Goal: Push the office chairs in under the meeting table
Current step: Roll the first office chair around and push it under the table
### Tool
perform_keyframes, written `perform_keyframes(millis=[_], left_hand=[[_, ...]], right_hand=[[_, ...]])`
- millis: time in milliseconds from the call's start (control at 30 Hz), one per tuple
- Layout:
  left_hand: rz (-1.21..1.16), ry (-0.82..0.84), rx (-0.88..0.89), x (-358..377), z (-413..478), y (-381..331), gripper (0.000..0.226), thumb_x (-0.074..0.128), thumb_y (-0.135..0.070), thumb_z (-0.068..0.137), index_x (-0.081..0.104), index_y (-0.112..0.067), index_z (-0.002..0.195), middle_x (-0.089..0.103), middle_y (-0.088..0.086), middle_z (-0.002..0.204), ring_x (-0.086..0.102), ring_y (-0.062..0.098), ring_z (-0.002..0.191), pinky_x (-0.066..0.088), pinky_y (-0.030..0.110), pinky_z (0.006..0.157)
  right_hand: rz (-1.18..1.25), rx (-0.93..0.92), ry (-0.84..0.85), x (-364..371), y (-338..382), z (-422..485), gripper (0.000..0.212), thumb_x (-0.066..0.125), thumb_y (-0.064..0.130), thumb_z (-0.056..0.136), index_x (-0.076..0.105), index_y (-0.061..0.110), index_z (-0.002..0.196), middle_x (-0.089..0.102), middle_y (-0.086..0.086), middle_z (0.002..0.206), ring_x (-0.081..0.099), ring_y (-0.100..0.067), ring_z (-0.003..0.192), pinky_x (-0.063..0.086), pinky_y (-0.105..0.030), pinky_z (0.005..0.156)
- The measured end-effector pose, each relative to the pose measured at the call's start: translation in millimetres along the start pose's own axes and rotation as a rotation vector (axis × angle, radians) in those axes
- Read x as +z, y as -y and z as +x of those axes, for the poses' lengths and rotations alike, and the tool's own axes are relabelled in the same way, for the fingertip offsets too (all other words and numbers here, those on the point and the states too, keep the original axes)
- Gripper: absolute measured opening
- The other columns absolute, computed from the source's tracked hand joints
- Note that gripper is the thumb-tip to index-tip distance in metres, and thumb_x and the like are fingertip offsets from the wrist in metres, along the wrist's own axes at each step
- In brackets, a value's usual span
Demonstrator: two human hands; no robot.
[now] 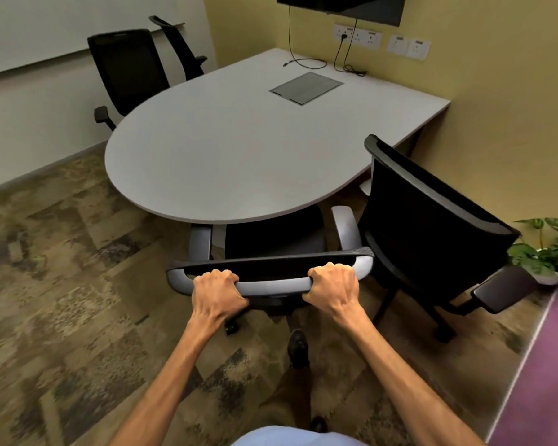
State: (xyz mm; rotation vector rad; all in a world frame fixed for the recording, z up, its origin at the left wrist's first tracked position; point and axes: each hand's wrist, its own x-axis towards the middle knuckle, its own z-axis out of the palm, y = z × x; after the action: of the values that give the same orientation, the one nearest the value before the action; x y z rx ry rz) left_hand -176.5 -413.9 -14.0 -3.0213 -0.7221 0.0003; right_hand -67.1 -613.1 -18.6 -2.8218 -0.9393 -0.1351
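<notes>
A grey-framed office chair [273,286] stands right in front of me at the rounded near end of the white meeting table [226,149]. Its seat reaches partly under the table edge. My left hand [216,289] and my right hand [332,288] both grip the top rail of its backrest. A black mesh chair [432,220] stands to the right, turned at an angle, beside the table's right side. Two more black chairs, one [128,70] near the left side and one [181,46] behind it, stand at the far left of the table.
A yellow wall with sockets [356,35] and a screen [342,6] closes the table's far end; cables [306,61] lie on the tabletop. A potted plant [548,252] sits by the right wall. Patterned carpet [62,284] spreads to the left. My shoe [298,347] is behind the chair.
</notes>
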Motion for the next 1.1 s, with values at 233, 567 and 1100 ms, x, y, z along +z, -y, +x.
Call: perform_keyframes(millis=[233,567,1100], left_hand=[[-0.009,0.029,-0.007,4.3,7.8,-7.3,0.032,0.056,-0.043,0.05,0.072,-0.021,0.067,0.066,0.003,0.061,0.065,0.027,0.063,0.039,0.029,0.055],[-0.068,-0.075,-0.076,11.7,61.4,8.8,0.017,0.06,-0.032,0.046,0.064,-0.017,0.053,0.057,0.005,0.046,0.059,0.029,0.048,0.034,0.026,0.051],[0.025,-0.09,-0.032,11.2,194.2,39.9,0.018,0.065,-0.031,0.06,0.072,-0.017,0.069,0.063,0.005,0.057,0.062,0.029,0.057,0.031,0.026,0.055]], right_hand=[[-0.003,-0.059,-0.023,5.4,-14.0,11.3,0.023,0.078,0.035,0.043,0.063,0.019,0.048,0.053,0.001,0.041,0.053,-0.022,0.036,0.039,-0.023,0.039],[-0.051,-0.111,0.004,18.2,-8.4,86.1,0.019,0.07,0.034,0.054,0.068,0.017,0.058,0.06,-0.004,0.052,0.058,-0.028,0.048,0.031,-0.025,0.049],[-0.047,-0.137,0.014,36.8,-5.3,218.8,0.02,0.063,0.038,0.066,0.067,0.018,0.068,0.065,-0.003,0.062,0.061,-0.026,0.06,0.031,-0.027,0.056]])
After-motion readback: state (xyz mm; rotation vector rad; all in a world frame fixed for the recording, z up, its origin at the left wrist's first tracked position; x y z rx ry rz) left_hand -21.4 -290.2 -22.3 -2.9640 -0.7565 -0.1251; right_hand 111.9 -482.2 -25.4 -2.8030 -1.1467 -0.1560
